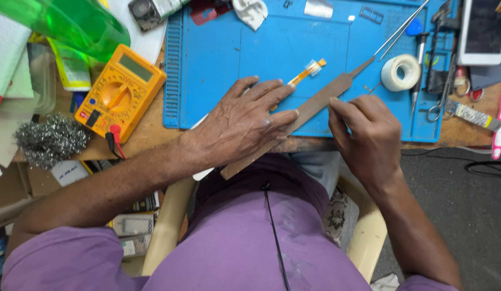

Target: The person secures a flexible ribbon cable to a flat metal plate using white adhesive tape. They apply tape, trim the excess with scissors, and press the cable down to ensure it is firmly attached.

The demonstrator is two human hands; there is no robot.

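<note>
At the far left I see a wad of steel wool [50, 139] on the desk [148, 126], with a green translucent plastic bottle [67, 22] above it. Next to the right lies a yellow digital multimeter [120, 90], tilted, its red and black probe plugs hanging over the desk edge. A blue silicone work mat [261, 48] covers the middle of the desk.

My left hand [242, 121] lies flat, palm down, at the near edge of the mat. Its fingers [272, 91] are spread slightly apart and extended; they clamp nothing, and press down on a long flat metal file [315, 102]. The file runs diagonally, its lower end past the desk edge over my purple shirt [234, 242], its pointed tang aimed up and right. A small orange flex ribbon [307, 73] with a clear tip lies on the mat just beyond my left fingertips.

My right hand [369, 132] sits just right of the file's upper part. Its fingers are curled together at the file's edge; I cannot tell what they pinch.

Further right, tweezers [401, 29] lie diagonally, a roll of white tape [401, 71] rests near the tang, and scissors [441, 102] lie beside a white phone [482, 29].
</note>
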